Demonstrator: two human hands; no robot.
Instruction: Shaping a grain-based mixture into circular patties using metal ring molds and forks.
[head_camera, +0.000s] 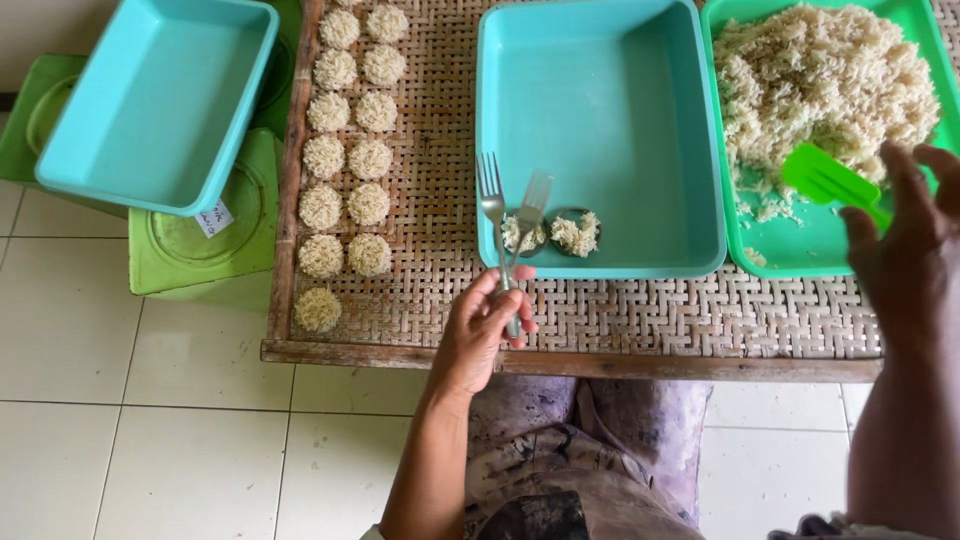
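Down near the front edge of the woven surface (620, 320), the left hand (480, 330) is closed around the handles of two forks (505, 215), whose prongs reach over the rim of a teal tray (640, 120). Inside that tray, against its near wall, lie two small clumps of noodles (560, 233); the fork tips touch the left one. On the right, a green tray (800, 245) holds one large heap of pale noodles (825, 80). The right hand (915, 250), fingers loosely curled, grips the handle of a green spatula (825, 178) at the heap's near edge. Further left, thirteen round noodle cakes (345, 160) sit in two columns along the surface. Beyond its left edge, a second teal tray (150, 100) rests on green containers (200, 240) above the tiled floor (120, 420).
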